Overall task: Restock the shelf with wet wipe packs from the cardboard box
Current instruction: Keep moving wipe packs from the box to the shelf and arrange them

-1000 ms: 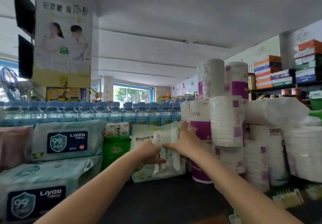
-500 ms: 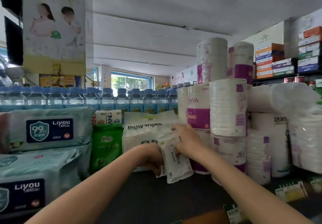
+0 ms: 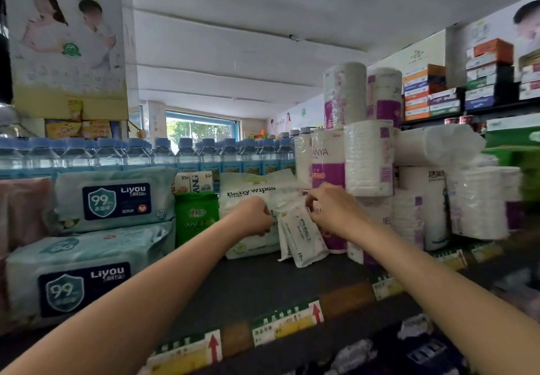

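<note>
Small white wet wipe packs (image 3: 302,236) stand upright on the dark shelf (image 3: 263,284), leaning against a larger white "Baby wipes" pack (image 3: 248,196). My right hand (image 3: 333,209) grips the top of the small packs from the right. My left hand (image 3: 252,217) is curled against their left side, in front of the large pack. How many small packs stand there is unclear. The cardboard box is out of view.
Large Liyou wipe packs (image 3: 114,199) are stacked at the left, a green pack (image 3: 197,218) beside them. Paper rolls (image 3: 368,161) are piled at the right. Water bottles (image 3: 163,155) line the back. Price labels (image 3: 287,323) run along the shelf's front edge.
The small packs came down from chest height in both hands and now stand on the shelf. Both hands stayed on them.
</note>
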### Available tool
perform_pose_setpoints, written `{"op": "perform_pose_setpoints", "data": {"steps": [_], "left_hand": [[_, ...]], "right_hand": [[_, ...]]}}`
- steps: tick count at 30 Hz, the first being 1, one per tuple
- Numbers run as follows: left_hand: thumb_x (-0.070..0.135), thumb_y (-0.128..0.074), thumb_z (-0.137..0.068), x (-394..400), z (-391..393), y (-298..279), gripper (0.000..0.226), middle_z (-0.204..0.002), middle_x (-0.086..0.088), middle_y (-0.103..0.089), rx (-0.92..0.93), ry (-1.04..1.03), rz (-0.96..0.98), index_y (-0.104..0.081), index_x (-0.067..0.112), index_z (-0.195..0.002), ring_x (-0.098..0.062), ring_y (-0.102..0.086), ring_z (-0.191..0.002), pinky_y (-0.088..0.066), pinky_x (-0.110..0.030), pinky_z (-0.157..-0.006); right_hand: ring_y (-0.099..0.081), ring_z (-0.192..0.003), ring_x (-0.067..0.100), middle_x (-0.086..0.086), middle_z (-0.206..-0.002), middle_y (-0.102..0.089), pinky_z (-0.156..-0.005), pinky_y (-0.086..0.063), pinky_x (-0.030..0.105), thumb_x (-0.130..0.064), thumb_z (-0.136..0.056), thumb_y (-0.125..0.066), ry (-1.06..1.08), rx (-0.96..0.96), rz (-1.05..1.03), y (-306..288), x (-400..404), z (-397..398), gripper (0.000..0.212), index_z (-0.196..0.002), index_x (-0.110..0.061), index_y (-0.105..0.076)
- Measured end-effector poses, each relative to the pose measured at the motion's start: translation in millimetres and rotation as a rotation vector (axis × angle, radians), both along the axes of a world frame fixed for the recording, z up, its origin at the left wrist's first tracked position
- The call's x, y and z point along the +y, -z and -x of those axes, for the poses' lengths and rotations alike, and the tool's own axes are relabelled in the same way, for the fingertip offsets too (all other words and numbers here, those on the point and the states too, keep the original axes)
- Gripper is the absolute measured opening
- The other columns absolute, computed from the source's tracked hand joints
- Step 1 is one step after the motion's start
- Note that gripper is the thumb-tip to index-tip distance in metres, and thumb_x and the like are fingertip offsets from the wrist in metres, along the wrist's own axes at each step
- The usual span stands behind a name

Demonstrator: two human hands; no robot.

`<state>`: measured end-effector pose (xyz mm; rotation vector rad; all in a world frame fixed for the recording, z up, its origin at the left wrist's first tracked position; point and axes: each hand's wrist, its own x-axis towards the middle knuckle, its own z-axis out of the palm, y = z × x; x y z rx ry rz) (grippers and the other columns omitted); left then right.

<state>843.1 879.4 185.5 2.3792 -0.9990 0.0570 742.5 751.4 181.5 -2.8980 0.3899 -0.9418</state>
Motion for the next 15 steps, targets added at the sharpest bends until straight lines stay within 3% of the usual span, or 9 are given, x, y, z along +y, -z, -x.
{"op": "perform_pose_setpoints", "data": {"steps": [3,6,9,11,15], "left_hand": [[0.012,-0.050,-0.090,12.4,34.5,-1.4,0.022,-0.105,-0.010,-0.069,-0.120,0.123,0.075,-0.064,0.004,-0.105,-0.022,-0.066,-0.096,-0.054,-0.034,-0.087],[0.009,-0.051,-0.090,16.8,80.2,3.5,0.021,-0.106,-0.009,-0.068,-0.168,0.317,0.177,-0.065,0.006,-0.105,-0.018,-0.063,-0.095,-0.052,-0.030,-0.087],[0.007,-0.052,-0.087,10.2,129.0,24.0,0.021,-0.106,-0.011,-0.068,-0.155,0.486,0.199,-0.067,0.006,-0.102,-0.022,-0.063,-0.098,-0.051,-0.033,-0.090],[0.007,-0.052,-0.086,1.5,166.6,46.0,0.021,-0.106,-0.011,-0.068,-0.123,0.595,0.184,-0.068,0.007,-0.101,-0.023,-0.062,-0.101,-0.048,-0.029,-0.091],[0.012,-0.049,-0.092,-20.5,264.2,98.4,0.023,-0.113,-0.011,-0.065,-0.013,0.861,-0.032,-0.064,0.005,-0.107,-0.025,-0.059,-0.106,-0.047,-0.030,-0.089]], "right_hand": [[-0.060,-0.095,0.017,0.005,-0.108,-0.066,-0.076,-0.045,0.025,-0.016,-0.086,-0.062,0.045,0.042,-0.003,1.5,18.9,35.8,0.018,-0.104,-0.013,-0.065],[-0.059,-0.087,0.018,0.003,-0.100,-0.064,-0.075,-0.050,0.031,-0.017,-0.087,-0.060,0.117,0.111,-0.047,12.0,39.2,85.9,0.016,-0.101,-0.011,-0.064],[-0.060,-0.092,0.023,0.006,-0.099,-0.064,-0.073,-0.046,0.030,-0.021,-0.089,-0.056,0.260,0.205,-0.087,31.9,53.8,152.5,0.014,-0.097,-0.012,-0.063],[-0.061,-0.092,0.021,0.003,-0.095,-0.062,-0.070,-0.045,0.027,-0.021,-0.090,-0.056,0.355,0.282,-0.143,51.1,57.1,207.5,0.007,-0.088,-0.019,-0.062],[-0.060,-0.096,0.019,0.001,-0.102,-0.058,-0.076,-0.049,0.029,-0.021,-0.092,-0.054,0.582,0.408,-0.374,97.8,67.2,342.9,0.015,-0.102,-0.014,-0.064]]}}
